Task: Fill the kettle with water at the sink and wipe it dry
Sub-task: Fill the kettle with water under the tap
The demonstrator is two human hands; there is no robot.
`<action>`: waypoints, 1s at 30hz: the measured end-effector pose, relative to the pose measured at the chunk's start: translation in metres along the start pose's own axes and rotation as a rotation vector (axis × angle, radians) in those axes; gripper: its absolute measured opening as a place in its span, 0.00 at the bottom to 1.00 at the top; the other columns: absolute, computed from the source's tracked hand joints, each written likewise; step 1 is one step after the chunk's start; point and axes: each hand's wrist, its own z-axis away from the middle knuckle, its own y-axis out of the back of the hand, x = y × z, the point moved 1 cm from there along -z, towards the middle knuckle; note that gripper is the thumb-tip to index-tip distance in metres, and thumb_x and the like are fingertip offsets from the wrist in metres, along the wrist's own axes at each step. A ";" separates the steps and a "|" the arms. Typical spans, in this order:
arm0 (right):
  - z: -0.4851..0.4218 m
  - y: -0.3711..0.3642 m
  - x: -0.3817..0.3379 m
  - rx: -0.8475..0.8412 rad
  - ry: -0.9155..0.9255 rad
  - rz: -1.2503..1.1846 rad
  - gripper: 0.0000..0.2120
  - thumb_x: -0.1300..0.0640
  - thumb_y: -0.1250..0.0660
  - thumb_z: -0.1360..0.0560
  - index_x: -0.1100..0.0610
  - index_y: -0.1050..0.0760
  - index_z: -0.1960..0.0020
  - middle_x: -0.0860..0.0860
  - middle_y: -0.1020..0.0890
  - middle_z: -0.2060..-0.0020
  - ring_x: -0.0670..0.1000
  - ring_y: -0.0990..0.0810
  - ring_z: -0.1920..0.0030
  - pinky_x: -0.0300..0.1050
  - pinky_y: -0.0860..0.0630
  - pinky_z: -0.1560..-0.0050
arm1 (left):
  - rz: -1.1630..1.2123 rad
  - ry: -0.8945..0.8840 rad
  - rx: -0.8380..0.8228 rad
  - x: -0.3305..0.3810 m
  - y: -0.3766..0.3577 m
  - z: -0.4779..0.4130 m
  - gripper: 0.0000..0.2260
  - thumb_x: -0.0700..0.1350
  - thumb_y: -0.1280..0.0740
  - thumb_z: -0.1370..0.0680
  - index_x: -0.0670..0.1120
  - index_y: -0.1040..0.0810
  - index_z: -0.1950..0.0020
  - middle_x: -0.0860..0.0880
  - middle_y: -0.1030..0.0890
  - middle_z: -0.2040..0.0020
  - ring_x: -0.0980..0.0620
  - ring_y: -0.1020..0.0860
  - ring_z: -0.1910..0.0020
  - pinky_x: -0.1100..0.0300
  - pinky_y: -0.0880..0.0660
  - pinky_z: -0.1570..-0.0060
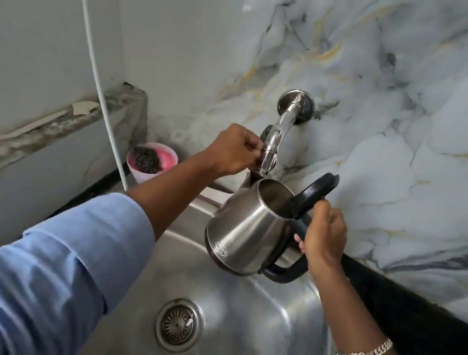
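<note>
Right hand [324, 234] gripped the kettle [246, 226] handle, open mouth tilted just under the tap [274, 144]; left hand [232, 150] pinched the tap's lever.

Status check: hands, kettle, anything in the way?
Left hand on the tap. Right hand grips kettle handle, lid open, mouth under spout, over the sink. Nothing in the way.

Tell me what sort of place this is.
Most likely a home kitchen sink corner: a steel sink with a drain, a wall tap on marble-patterned wall, a kettle held under it, and a pink scrubber tub.
</note>
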 end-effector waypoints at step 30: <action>0.012 -0.001 -0.013 0.086 -0.017 -0.135 0.22 0.36 0.42 0.30 0.55 0.30 0.58 0.57 0.19 0.58 0.54 0.22 0.69 0.42 0.29 0.73 | -0.124 0.011 -0.110 0.026 0.020 0.005 0.10 0.46 0.27 0.31 0.39 0.14 0.57 0.37 0.14 0.54 0.48 0.19 0.56 0.47 0.21 0.49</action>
